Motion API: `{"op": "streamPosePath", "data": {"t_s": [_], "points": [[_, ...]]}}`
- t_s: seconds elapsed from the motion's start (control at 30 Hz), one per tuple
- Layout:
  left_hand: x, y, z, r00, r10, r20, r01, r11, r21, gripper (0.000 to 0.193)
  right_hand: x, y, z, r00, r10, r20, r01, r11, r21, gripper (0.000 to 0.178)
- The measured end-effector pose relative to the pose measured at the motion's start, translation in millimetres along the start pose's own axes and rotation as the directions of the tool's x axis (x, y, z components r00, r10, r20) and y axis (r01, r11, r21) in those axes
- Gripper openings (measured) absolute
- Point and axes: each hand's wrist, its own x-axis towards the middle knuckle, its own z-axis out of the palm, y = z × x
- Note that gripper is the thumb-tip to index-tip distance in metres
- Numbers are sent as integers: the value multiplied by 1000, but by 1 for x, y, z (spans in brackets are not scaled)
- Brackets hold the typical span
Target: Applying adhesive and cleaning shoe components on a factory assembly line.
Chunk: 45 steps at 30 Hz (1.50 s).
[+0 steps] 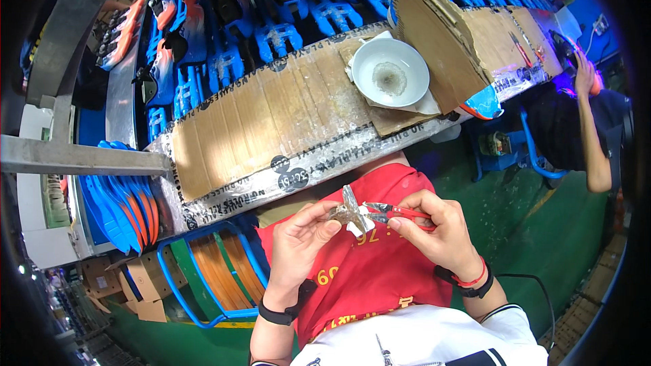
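My left hand (300, 247) pinches a small, greyish-brown, cross-shaped piece (350, 210) between thumb and fingertips, above my lap. A white scrap (364, 224) sticks out at its right side; what it is made of I cannot make out. My right hand (444, 234) is wrapped round the red handles of a pair of pliers (407, 212). The dark jaws of the pliers point left and meet the white scrap beside the piece. A red cloth (400, 268) with yellow print covers my lap under both hands.
A white bowl (422, 68) with a greyish patch inside stands on the cardboard-covered bench (258, 129). Beside it rises an upright cardboard panel (434, 54). Blue fins (112, 217) lie left, with several more along the back. A co-worker (573, 122) sits at the right.
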Motion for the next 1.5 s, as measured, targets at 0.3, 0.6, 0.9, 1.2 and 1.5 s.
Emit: {"op": "streamPosePath", "data": {"t_s": [0.3,0.6,0.9,1.2,1.5], "points": [[0,-3,2,1000,17,-25,-16,999,44,33,-2,-4,1,991,-71,-112,57,991,-122,19],[-1,-2,1,998,18,-55,-18,1000,14,31,-3,-5,5,992,-105,-71,94,984,-149,19],[-1,-1,7,987,154,-45,-147,981,126,33,0,-7,-1,989,-43,-141,33,997,-75,17],[-8,12,-6,495,669,554,-685,-92,723,36,-6,-8,-7,991,127,30,-128,907,401,13],[-15,16,-4,486,630,606,-676,-168,717,33,-8,-12,-11,979,136,153,-182,920,346,13]]}}
